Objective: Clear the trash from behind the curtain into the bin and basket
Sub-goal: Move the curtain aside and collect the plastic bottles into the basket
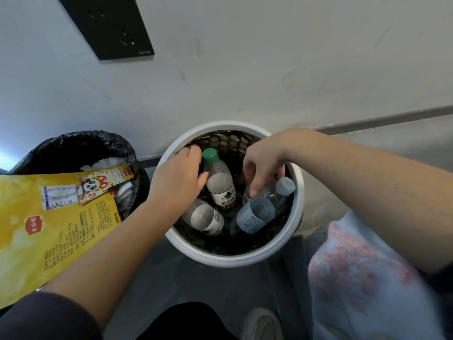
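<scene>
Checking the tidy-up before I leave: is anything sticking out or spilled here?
Yes. The large yellow snack bag juts out over the rim of the black-lined bin, a small wrapper lying on it. The bottles lie inside the white basket.

A: Where was the left hand (179,177)?
B: In the white basket (230,255), at ten o'clock, beside the green-capped bottle (220,186).
A: And the right hand (262,163)?
B: At two o'clock, holding the blue bottle (262,211).

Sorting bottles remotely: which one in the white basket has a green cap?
The middle bottle, beside the left hand. The blue-tinted bottle under the right hand has a pale cap; the lower-left bottle shows no cap.
</scene>
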